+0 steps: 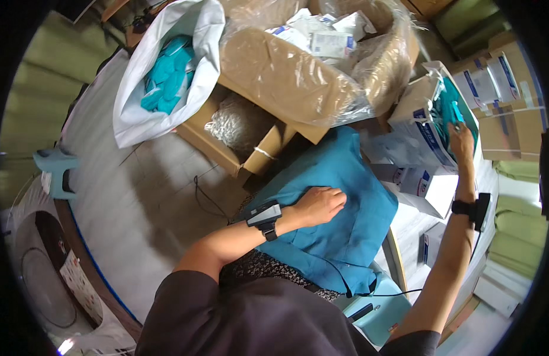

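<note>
My left hand [320, 205] rests palm down on a teal cloth [360, 204] spread over my lap. Its fingers are curled in, and whatever they may hold is hidden. Far to the right, my right hand [462, 142] reaches over the edge of a white cardboard box [418, 110] with its fingertips closed on a soft teal piece [456, 111]. More teal pieces fill that box, with white stringy bits along one side. Their exact kind is too small to tell.
A white sack [210, 71] at the far left holds similar teal pieces [169, 77]. Beside it stands a cardboard box [212, 142] with a bundle of white strings [234, 126]. A large plastic-lined carton [268, 65] holds white packets [332, 44]. Stacked cartons [505, 127] stand at right.
</note>
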`<state>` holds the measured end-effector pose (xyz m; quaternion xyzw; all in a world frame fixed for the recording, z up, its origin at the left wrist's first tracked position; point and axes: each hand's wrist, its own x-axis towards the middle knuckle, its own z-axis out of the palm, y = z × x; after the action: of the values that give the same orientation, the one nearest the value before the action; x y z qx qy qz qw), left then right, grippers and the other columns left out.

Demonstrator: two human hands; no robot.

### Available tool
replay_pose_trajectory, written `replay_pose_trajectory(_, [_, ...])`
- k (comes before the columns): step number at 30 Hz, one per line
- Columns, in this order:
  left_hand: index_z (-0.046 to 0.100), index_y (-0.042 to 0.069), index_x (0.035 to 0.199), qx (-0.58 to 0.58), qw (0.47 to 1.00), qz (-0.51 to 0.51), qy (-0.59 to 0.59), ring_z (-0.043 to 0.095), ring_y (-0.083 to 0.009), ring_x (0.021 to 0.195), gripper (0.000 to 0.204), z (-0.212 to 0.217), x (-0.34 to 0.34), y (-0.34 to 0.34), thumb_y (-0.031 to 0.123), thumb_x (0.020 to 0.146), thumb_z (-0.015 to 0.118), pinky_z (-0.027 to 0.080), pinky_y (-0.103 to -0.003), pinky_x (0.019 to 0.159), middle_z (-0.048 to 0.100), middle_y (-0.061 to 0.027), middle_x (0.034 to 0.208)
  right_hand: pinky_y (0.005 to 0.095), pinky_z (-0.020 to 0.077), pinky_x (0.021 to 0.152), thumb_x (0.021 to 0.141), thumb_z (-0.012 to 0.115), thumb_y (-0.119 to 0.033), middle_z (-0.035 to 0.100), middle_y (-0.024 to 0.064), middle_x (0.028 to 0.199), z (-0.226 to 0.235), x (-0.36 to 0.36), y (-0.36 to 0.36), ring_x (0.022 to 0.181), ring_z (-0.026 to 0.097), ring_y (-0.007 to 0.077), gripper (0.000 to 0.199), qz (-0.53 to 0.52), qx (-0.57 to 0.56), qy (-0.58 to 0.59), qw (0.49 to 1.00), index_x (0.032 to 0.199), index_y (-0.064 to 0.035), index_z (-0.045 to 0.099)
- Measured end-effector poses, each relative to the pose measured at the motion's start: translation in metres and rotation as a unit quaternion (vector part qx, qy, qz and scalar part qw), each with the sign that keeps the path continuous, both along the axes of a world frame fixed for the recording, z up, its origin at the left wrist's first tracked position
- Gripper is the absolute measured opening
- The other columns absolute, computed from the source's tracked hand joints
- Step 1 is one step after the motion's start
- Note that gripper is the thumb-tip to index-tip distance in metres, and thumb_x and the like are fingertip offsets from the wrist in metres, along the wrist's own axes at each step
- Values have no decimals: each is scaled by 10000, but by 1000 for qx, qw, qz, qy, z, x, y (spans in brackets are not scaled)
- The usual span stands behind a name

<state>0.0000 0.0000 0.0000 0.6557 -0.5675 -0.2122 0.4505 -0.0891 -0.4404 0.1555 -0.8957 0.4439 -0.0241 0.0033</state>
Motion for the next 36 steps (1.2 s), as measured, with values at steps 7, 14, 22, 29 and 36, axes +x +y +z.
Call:
replay_pose_trajectory(7, [577,62,867,12,1000,5,-9,629,-313,822,102,-4,10,11,157,883,612,507,-424,714,615,-100,851,517,487,841,873,525,-309,629,276,1108,1,-13,13,1022,616,438,423,10,-196,-40,980,1158,-7,608])
replay_pose_trajectory(14, [588,74,867,10,1000,19,-16,641,-314,783,91,-1,5,11,152,867,634,517,-415,679,639,-91,838,322,461,669,852,596,-215,628,80,734,29,-46,21,692,559,160,237,-9,-91,-370,925,972,-20,658])
replay_pose_trajectory(22, [595,63,835,24,999,5,-30,636,-303,748,87,4,-3,5,118,841,662,509,-408,645,633,-88,808,294,477,725,884,611,-154,666,92,819,51,-62,29,755,587,148,236,-13,-61,-472,879,1085,-42,663])
replay_pose_trajectory(29, [600,67,837,27,999,13,-32,634,-307,734,82,6,-3,6,107,835,671,507,-405,636,631,-90,803,305,486,740,869,592,-127,665,100,812,58,-59,33,772,612,154,214,-5,-159,-499,852,1056,-46,659])
replay_pose_trajectory(36, [592,71,844,32,999,4,-35,632,-306,747,80,8,-4,6,116,846,657,507,-410,649,624,-88,805,237,437,736,913,572,-61,611,-5,847,100,-64,41,787,524,87,111,90,-193,-671,710,998,-31,636])
